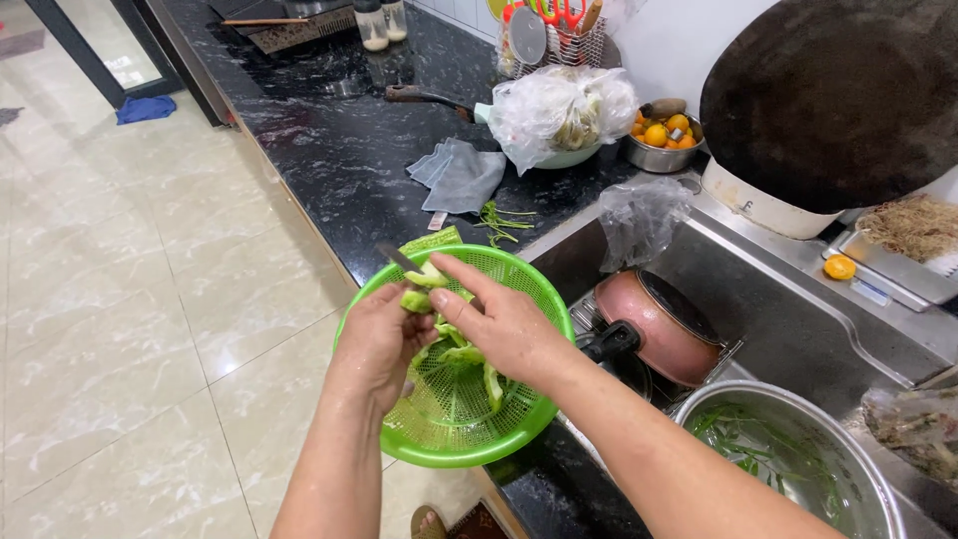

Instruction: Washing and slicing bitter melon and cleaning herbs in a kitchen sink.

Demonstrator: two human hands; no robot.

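Left hand [379,334] is clasping a green vegetable piece [417,299] at frame centre over the green colander [519,419], right hand [504,319] gripping a knife [399,258] angling upper-left across it.

Bright even daylight, glare on the glossy floor tiles [110,299], sharp focus, slight wide-angle edge bending

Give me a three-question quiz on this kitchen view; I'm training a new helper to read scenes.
1. True or false: the green colander rests at the counter's edge.
2. What do the left hand and right hand work on?
3. The pink pan lies: A) in the sink B) on the floor.

Key: 1 true. 2 a green vegetable piece, with a knife. 3 A.
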